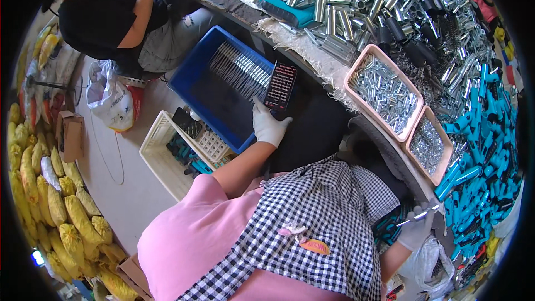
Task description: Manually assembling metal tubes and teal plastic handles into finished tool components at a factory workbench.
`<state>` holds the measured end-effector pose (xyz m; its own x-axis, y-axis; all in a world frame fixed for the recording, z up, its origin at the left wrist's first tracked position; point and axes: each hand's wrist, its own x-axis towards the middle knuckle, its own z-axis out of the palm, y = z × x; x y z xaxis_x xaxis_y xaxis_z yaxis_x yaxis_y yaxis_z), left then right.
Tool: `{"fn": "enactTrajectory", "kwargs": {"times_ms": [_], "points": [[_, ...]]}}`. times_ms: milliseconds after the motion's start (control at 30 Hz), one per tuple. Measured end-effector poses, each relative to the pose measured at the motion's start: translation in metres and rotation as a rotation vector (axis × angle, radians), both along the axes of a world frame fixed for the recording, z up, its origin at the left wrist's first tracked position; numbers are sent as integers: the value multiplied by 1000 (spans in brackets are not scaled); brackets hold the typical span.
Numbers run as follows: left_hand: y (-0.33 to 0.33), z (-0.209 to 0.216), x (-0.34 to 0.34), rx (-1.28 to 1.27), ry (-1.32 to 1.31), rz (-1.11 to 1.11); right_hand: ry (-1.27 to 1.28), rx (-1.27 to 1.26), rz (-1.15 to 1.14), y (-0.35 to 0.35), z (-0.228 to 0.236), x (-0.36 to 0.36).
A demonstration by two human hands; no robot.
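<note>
My left hand (270,125), in a white glove, is over the near right rim of a blue crate (192,86). Its index finger and thumb are spread, just below a phone (281,85) with lines of text on a dark screen. Whether a fingertip touches the phone I cannot tell. Inside the crate lies a row of slim metal rods with shiny sleeves (241,69). At the lower right, my right hand (417,229), also gloved, is closed around a slim shiny metal rod (418,217), beside the bench edge and the teal parts.
Two pink trays of small metal pieces (384,92) (429,142) line the bench edge. Beyond lie heaped metal tubes (334,19) and teal handles (479,156). A cream crate (161,153) stands by the blue one. Another person (111,22) sits far left, near yellow sacks (61,206).
</note>
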<state>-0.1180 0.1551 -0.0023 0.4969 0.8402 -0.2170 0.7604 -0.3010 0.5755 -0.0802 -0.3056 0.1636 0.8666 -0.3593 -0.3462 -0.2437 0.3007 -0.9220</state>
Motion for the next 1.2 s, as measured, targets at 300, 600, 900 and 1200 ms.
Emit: {"fn": "enactTrajectory", "kwargs": {"times_ms": [300, 600, 900, 1200], "points": [[-13, 12, -32, 102, -172, -163, 411, 68, 281, 106, -2, -19], [-45, 78, 0, -483, -501, -898, -2, 330, 223, 69, 48, 49], [-89, 119, 48, -1001, -662, -1171, 216, -342, 922, 148, 71, -7], [-118, 162, 63, -727, -550, -1412, -115, -561, 1219, 108, 36, -7]]}}
